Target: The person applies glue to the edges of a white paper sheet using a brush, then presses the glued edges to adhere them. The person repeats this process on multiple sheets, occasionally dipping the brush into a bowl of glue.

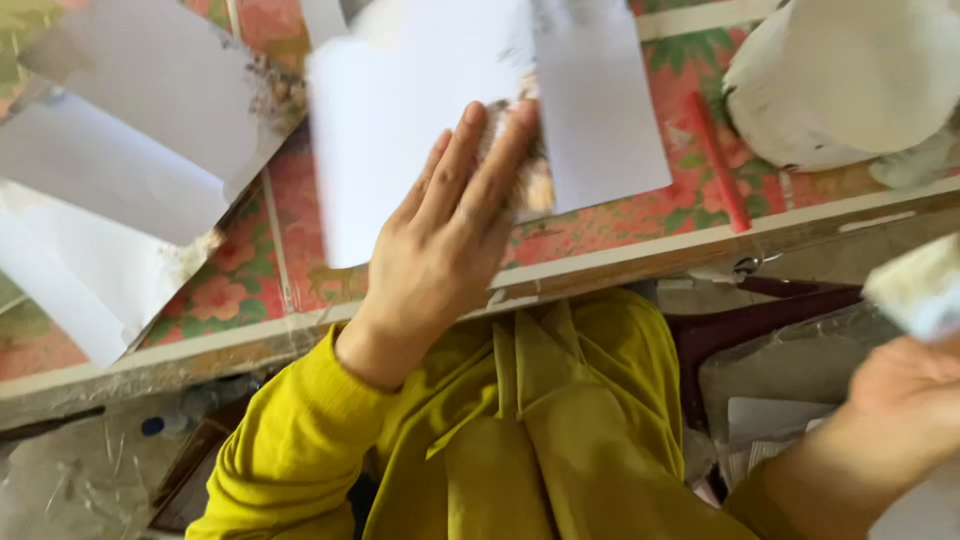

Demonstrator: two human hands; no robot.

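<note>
My left hand (445, 235) lies flat, fingers stretched, on a blurred white sheet (390, 130) on the table. Its fingertips rest on a brown-speckled patch (530, 185) at the sheet's edge. Another white sheet (600, 100) lies just right of it. My right hand (905, 395) is low at the right edge, off the table, and grips a small blurred white piece of paper (920, 285). A yellow sleeve (300, 440) covers my left arm.
The table has a red floral cloth (235, 280) and a pale wooden front edge (640, 265). More white sheets (120, 160) lie at the left. A red pen (715, 160) and a big white rounded object (850, 80) sit at the right. Below is a dark red chair (740, 330).
</note>
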